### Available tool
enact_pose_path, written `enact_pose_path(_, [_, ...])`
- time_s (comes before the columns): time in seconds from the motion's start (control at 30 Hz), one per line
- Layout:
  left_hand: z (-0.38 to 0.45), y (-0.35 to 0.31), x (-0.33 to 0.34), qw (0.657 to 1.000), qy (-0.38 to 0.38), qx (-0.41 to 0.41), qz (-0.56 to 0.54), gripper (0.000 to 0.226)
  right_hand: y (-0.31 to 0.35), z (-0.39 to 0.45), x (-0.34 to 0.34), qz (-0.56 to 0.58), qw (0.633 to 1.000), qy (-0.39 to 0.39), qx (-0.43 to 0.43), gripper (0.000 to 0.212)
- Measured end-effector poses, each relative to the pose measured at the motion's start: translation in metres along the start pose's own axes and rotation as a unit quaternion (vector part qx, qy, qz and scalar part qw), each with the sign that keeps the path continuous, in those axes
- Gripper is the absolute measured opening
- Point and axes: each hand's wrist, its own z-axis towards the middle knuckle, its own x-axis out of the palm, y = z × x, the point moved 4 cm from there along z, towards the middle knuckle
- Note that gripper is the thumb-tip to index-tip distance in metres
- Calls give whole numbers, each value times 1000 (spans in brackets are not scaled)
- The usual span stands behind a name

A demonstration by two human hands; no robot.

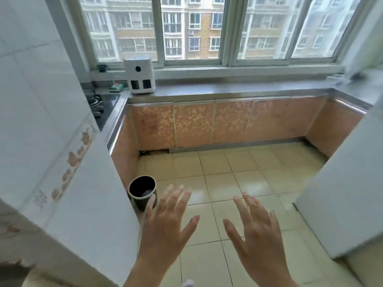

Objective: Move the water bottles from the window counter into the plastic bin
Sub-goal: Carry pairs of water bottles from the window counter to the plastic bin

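Note:
My left hand (165,222) and my right hand (257,230) are held out in front of me, palms down and fingers spread, over the tiled floor; neither holds anything. The steel window counter (238,89) runs under the window at the back, well beyond both hands. No water bottle and no plastic bin shows in this view.
A white boxy appliance (139,76) stands at the counter's left end. A gas hob (99,104) lies on the left counter. A dark round bin (143,191) sits on the floor by my left hand. A white tiled wall (51,141) is on the left, a white cabinet (348,193) on the right.

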Motion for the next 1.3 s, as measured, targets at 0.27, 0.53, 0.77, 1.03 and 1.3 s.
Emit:
enact_pose_path(0.27, [155, -23, 64, 993, 17, 111, -36, 62, -54, 108, 7, -11, 994, -29, 107, 68])
enact_pose_path(0.53, [286, -39, 117, 977, 27, 202, -57, 59, -103, 204, 18, -62, 975, -57, 204, 62])
enact_pose_path(0.77, [386, -80, 178, 967, 41, 240, -81, 58, -180, 284, 21, -71, 961, -67, 259, 68])
enact_pose_path(1.03, [531, -164, 251, 966, 41, 246, -68, 58, -303, 416, 21, -61, 961, -79, 257, 59])
enact_pose_path(1.3, [675, -241, 306, 968, 40, 238, -63, 57, -412, 545, 0, -71, 968, -67, 229, 57])
